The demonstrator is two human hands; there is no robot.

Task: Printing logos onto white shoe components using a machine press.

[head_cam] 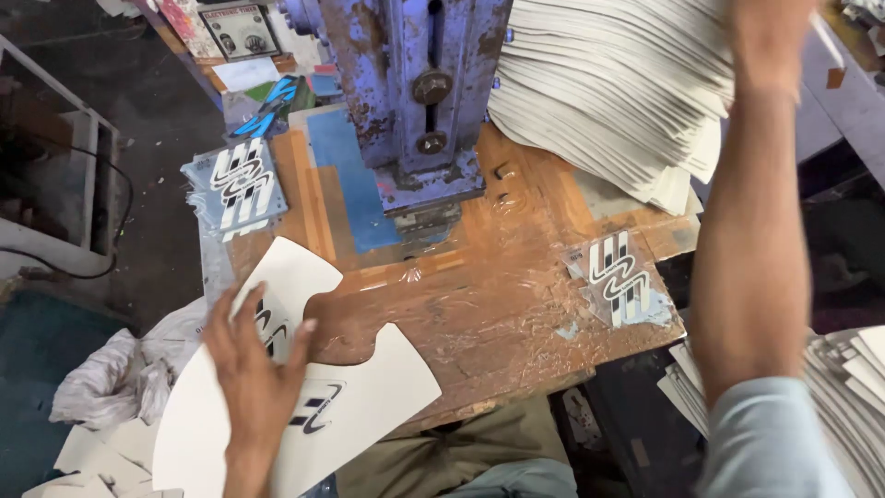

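Note:
My left hand (251, 364) lies flat, fingers spread, on a curved white cut sheet (369, 392) with black wavy logo marks, at the near left edge of the wooden work table (498, 295). My right hand (765, 37) is raised at the top right, blurred, reaching into a tall fanned stack of white sheets (599, 83); whether it grips one I cannot tell. A blue, rusted press machine (415, 101) stands on the table at the back.
A pile of clear logo stickers (235, 189) sits at the table's left, another small pile (619, 277) at its right. More white sheets (848, 387) are stacked low on the right. White scraps and cloth (120, 378) lie on the floor at left.

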